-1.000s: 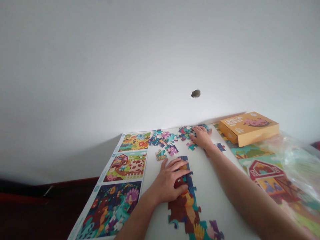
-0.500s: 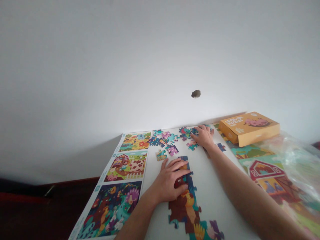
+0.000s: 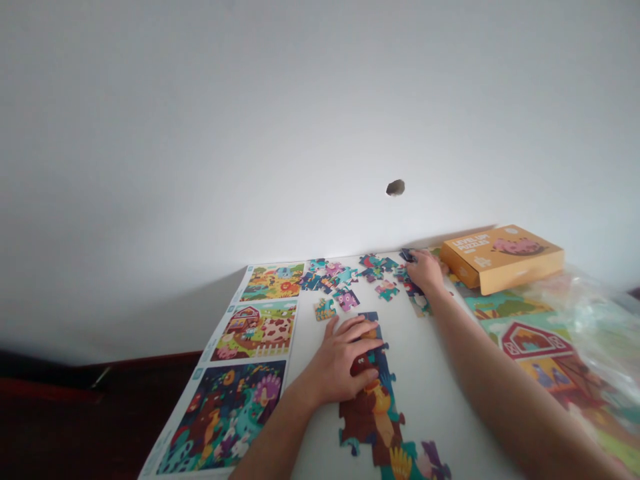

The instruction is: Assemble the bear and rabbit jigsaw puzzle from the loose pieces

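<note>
My left hand (image 3: 345, 363) lies spread over the upper part of a partly joined jigsaw puzzle (image 3: 383, 413), a brown bear and an orange animal on dark blue. Part of the picture is hidden beneath my fingers. At the table's far edge, my right hand (image 3: 427, 271) has its fingers closed at a dark blue puzzle piece (image 3: 407, 255). Other puzzle pieces (image 3: 419, 301) lie just under and beside this hand, partly covered by it. To its left are several loose pieces (image 3: 371, 267) and a single pink and teal piece (image 3: 387, 290).
A larger heap of loose pieces (image 3: 327, 275) lies at the back, left of centre. Along the left edge runs a reference sheet (image 3: 291, 333) with three pictures. At right stand a yellow puzzle box (image 3: 505, 257) and clear plastic wrap (image 3: 595, 320) over a farm picture (image 3: 537, 347). A white wall (image 3: 320, 133) borders the table.
My right hand has shifted to the right along the far edge, uncovering loose pieces, and a dark piece now shows at its fingertips. My left hand stays on the joined puzzle.
</note>
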A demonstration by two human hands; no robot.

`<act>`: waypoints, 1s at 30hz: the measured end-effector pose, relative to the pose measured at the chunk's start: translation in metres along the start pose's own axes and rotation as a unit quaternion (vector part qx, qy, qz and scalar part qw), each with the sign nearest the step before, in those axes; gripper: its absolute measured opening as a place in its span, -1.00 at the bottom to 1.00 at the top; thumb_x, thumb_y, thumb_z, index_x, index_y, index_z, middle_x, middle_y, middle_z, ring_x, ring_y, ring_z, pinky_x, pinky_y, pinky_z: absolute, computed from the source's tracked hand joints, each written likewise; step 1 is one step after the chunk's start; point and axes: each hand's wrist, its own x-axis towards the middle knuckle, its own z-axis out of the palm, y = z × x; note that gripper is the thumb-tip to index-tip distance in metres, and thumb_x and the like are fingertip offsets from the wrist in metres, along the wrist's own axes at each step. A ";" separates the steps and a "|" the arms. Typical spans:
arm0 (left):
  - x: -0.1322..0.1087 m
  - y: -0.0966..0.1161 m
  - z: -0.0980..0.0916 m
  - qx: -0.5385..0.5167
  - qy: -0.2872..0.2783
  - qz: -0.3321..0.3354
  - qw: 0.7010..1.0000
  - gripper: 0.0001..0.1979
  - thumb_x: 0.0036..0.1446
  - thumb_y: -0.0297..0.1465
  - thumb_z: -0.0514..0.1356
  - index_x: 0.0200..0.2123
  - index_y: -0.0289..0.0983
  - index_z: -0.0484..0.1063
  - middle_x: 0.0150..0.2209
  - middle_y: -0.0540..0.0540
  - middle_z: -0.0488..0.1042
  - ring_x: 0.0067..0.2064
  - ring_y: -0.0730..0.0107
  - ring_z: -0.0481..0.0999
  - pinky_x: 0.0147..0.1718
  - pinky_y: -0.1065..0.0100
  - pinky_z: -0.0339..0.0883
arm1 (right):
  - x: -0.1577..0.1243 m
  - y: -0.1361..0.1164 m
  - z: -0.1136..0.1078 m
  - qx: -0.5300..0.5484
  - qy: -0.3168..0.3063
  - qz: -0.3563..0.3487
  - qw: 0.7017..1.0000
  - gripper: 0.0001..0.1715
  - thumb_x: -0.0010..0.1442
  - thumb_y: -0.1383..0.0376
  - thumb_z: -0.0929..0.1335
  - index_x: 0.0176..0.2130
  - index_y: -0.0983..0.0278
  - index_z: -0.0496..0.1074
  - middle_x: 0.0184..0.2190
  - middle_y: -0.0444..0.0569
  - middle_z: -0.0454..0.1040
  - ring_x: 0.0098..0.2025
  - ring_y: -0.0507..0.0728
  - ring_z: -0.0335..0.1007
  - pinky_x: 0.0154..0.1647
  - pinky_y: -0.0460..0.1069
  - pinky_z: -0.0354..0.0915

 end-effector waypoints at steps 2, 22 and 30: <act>0.000 0.000 0.000 0.002 0.001 0.000 1.000 -0.49 0.10 -0.23 0.30 0.15 0.07 0.41 0.32 0.05 0.25 0.36 0.01 0.12 0.36 -0.14 -0.25 | -0.002 0.001 0.000 0.009 -0.012 -0.008 1.000 -0.47 0.04 0.32 0.31 0.02 0.23 0.55 0.06 0.08 0.51 0.10 0.34 0.33 0.12 0.12 0.19; 0.001 0.003 -0.002 -0.005 -0.010 -0.006 1.000 -0.49 0.11 -0.23 0.30 0.16 0.06 0.40 0.33 0.03 0.25 0.37 0.02 0.11 0.36 -0.16 -0.28 | 0.002 0.001 0.009 0.019 0.006 0.016 1.000 -0.57 0.15 0.18 0.34 -0.01 0.26 0.53 -0.08 0.15 0.55 0.02 0.30 0.38 0.08 0.13 0.20; 0.001 0.003 -0.003 -0.010 -0.011 -0.006 1.000 -0.51 0.10 -0.23 0.30 0.13 0.05 0.42 0.32 0.03 0.26 0.36 0.01 0.12 0.36 -0.16 -0.29 | 0.006 0.002 0.010 0.091 0.025 0.034 0.995 -0.58 0.19 0.22 0.29 0.02 0.23 0.49 -0.21 0.05 0.59 -0.23 0.21 0.47 -0.09 0.05 0.28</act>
